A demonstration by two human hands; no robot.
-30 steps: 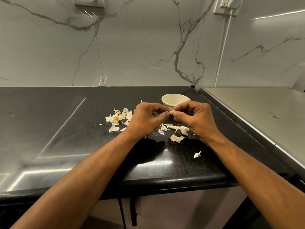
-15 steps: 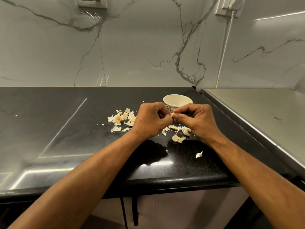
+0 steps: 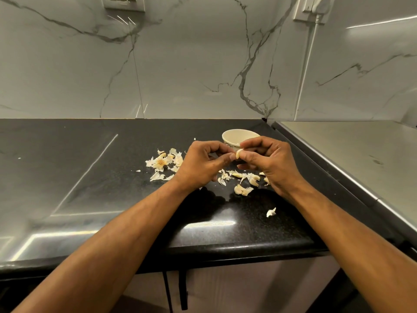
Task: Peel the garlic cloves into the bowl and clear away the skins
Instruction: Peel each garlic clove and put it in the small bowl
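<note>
Lifted slightly vs 1 s ago: small pale garlic clove [image 3: 238,153] pinched btwn left hand [image 3: 204,164] & right hand [image 3: 269,162] fingertips, long axis near-upright, cream ceramic bowl [image 3: 235,137] just behind, toward bench back-right corner.

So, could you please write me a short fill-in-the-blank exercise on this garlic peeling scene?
1. Both hands pinch one garlic ____ between them.
2. The bowl stands on the counter just ____ the hands.
3. Loose skins lie scattered on the ____ counter.
4. The left hand and right hand are held ____ the counter, not resting on it.

Missing words: clove; behind; black; above
</note>
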